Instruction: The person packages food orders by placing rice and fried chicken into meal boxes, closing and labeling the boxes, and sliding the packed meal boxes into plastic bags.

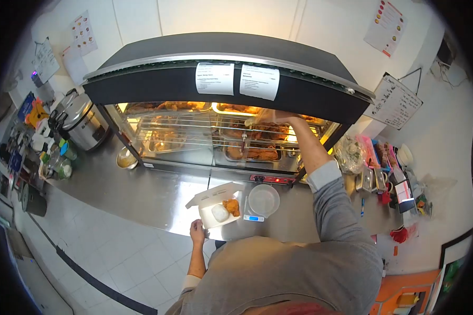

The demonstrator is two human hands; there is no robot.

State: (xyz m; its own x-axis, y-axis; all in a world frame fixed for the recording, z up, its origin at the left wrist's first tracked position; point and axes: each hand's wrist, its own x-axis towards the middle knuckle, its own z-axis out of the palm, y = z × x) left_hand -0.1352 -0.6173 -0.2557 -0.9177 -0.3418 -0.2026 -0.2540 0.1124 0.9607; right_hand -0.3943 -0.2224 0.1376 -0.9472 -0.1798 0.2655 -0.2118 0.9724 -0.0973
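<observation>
My left hand [197, 231] is at the counter's front edge, fingers curled, just left of an open takeaway box [225, 222]; nothing shows in it. Inside the box lie a white rounded mound, seemingly rice [219, 212], and a piece of fried chicken [231, 207]. My right hand [272, 116] reaches into the upper level of a lit food warmer [231, 167], over a wire rack near fried pieces. A pale, see-through covering seems to be on it. Blur and the rack hide its fingers, so I cannot tell what it holds.
Right of the box stand a clear round tub [264, 200] and a small digital scale [254, 218]. A large silver cooker [84, 122] and a metal bowl [126, 158] are on the left. Metal containers [370, 179] and bags crowd the right side.
</observation>
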